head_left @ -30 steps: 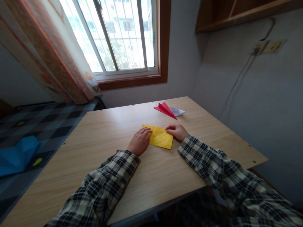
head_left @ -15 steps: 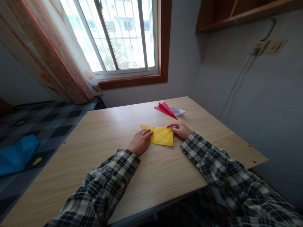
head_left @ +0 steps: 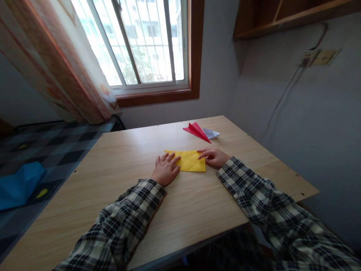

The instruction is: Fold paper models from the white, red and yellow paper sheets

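A folded sheet of yellow paper [head_left: 189, 162] with crease lines lies on the wooden table [head_left: 180, 210]. Over its left end my left hand [head_left: 166, 169] lies flat, fingers spread. My right hand [head_left: 216, 157] touches the paper's right end, its index finger stretched over the top right corner; the thumb and other fingers are partly tucked and hard to make out. Behind the yellow paper sits a red paper plane [head_left: 196, 131], with a white paper boat [head_left: 211, 133] close at its right.
To the left, a blue folded paper [head_left: 21, 184] rests on a dark checked cloth [head_left: 56, 150]. A window [head_left: 141, 45] and a curtain [head_left: 73, 75] stand beyond the table. A cable [head_left: 282, 101] hangs from a socket on the right wall.
My left hand has spread its fingers and pressed flatter on the paper's left end. The yellow paper lies flatter. My right index finger has stretched out across its corner.
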Tool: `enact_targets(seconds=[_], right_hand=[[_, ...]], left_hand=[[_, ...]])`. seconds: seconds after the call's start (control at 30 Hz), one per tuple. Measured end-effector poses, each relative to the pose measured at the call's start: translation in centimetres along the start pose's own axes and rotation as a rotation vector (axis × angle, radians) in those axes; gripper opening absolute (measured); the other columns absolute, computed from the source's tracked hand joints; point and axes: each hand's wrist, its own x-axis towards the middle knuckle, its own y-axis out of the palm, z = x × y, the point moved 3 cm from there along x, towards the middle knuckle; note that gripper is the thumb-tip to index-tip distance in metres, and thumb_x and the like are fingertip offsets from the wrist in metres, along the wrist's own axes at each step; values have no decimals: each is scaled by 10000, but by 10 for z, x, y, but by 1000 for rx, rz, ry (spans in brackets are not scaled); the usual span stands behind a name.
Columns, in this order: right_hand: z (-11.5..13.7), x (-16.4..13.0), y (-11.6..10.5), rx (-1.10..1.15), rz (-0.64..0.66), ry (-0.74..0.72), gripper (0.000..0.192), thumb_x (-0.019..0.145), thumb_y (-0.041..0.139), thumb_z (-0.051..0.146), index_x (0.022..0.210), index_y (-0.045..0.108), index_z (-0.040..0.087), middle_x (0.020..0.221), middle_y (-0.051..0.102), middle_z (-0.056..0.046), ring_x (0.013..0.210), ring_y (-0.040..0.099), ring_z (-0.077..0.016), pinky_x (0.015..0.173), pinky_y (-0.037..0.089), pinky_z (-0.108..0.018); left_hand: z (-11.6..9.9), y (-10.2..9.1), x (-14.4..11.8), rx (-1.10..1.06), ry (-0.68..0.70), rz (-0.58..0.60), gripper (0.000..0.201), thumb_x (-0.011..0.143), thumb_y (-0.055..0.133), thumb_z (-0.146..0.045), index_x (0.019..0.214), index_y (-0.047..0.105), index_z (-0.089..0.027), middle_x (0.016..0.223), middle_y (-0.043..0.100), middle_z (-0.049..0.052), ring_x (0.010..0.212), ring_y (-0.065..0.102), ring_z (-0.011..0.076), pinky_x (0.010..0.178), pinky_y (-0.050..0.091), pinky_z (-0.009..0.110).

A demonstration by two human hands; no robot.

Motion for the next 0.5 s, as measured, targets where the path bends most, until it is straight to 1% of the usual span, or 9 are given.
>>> enact_targets(seconds=[0.03,0.1,0.17,0.23,0.3,0.37,0.43,0.5], right_hand=[[0,0,0,-15,13,-8,312,691,600,108,918,781,219,1305,642,-90,1107,648,-241,802,579,-336],[0,0,1,-31,21,-27,274,702,610,131,896,785,214,1294,648,-95,1104,650,-244,837,572,-351],[-1,0,0,-26,1,-39,218,710,637,166,861,787,213,1255,671,-95,1122,642,-248,892,556,-368],[-3,-1,0,-14,-32,-42,164,719,662,211,826,786,213,1205,694,-94,1113,645,-246,913,546,-373],[-4,-1,1,-11,-60,-39,155,736,669,256,826,784,207,1158,708,-100,1065,662,-240,866,560,-356],[-4,-2,2,-32,-82,-34,187,748,669,281,871,782,196,1105,719,-105,993,676,-229,783,569,-326],[-4,-1,3,-74,-99,-37,222,755,666,279,922,776,184,1057,725,-102,930,676,-217,720,556,-299],[-3,1,3,-122,-104,-44,227,766,661,287,932,771,178,1010,727,-93,879,666,-204,694,536,-286]], left_hand=[[0,0,0,7,-9,10,497,933,427,-423,1387,539,-255,1506,444,128,1403,326,396,1118,164,670],[-1,-1,0,16,-33,24,515,931,423,-448,1398,529,-259,1512,435,127,1412,307,400,1119,150,670],[-2,-3,0,15,-55,27,539,923,431,-468,1409,515,-251,1509,437,134,1414,302,395,1121,149,666],[-3,-5,0,15,-64,17,570,911,444,-490,1418,502,-235,1500,444,143,1406,312,389,1122,153,658],[-4,-6,-1,21,-60,6,586,900,454,-517,1409,510,-231,1488,456,145,1392,327,386,1121,158,651],[-3,-6,-1,25,-54,2,587,890,463,-540,1391,529,-242,1476,469,138,1383,337,383,1125,153,642],[-3,-5,-1,26,-48,6,588,889,463,-548,1388,533,-244,1470,472,134,1393,326,375,1139,131,632],[-3,-5,-2,27,-33,10,597,892,462,-545,1395,527,-230,1467,470,138,1414,299,368,1155,108,622]])
